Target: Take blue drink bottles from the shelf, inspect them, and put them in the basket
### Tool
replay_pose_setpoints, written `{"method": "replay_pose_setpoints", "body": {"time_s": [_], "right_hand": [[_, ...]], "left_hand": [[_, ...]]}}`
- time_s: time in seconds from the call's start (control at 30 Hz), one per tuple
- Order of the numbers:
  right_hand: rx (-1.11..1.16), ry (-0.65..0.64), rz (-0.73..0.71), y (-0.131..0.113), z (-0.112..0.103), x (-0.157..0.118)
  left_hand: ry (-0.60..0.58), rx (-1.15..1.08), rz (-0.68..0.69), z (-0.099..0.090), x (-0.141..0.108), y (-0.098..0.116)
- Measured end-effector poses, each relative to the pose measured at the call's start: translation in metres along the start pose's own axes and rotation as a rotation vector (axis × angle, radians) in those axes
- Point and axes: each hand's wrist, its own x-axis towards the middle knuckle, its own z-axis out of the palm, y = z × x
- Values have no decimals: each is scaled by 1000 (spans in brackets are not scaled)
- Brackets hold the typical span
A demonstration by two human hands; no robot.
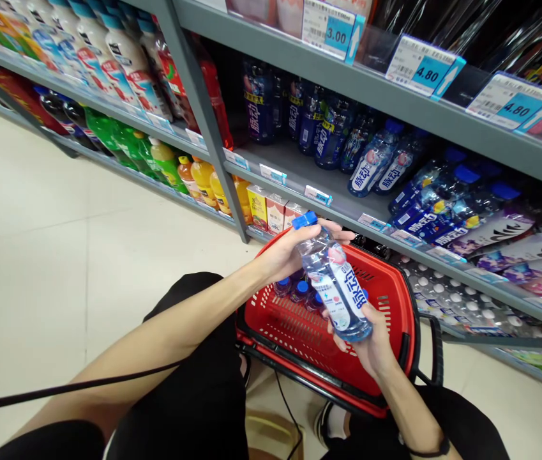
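Observation:
A clear drink bottle with a blue cap and a white and dark-blue label is tilted above the red shopping basket. Around its neck is my left hand, the thumb beside the cap and the fingers stretched out behind the bottle. My right hand grips the base, thumb on the lower label. Several blue-capped bottles lie inside the basket, partly hidden behind the held one. The basket's black handle hangs out at its right side.
Ahead, a grey shelf carries several blue-labelled bottles, some upright and some leaning. Cartons and juice bottles stand below. A stool shows under the basket. Pale tiled floor spreads to the left. A black cord crosses my left arm.

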Motion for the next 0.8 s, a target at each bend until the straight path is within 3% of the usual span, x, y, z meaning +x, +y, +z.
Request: {"method": "replay_pose_setpoints", "body": {"time_s": [0.1,0.27,0.53,0.67,0.8], "right_hand": [[115,-75,95,-4,6,0],[240,-73,175,-9,16,0],[372,-175,359,-1,7,-1],[326,-140,305,-7,14,-1],[126,-137,136,-10,15,0]], "left_hand": [[5,-14,-37,2,0,2],[12,-21,-54,8,-2,4],[-12,-7,-87,9,-3,-3],[57,-34,-78,6,-1,-2],[155,-69,-41,3,3,3]]}}
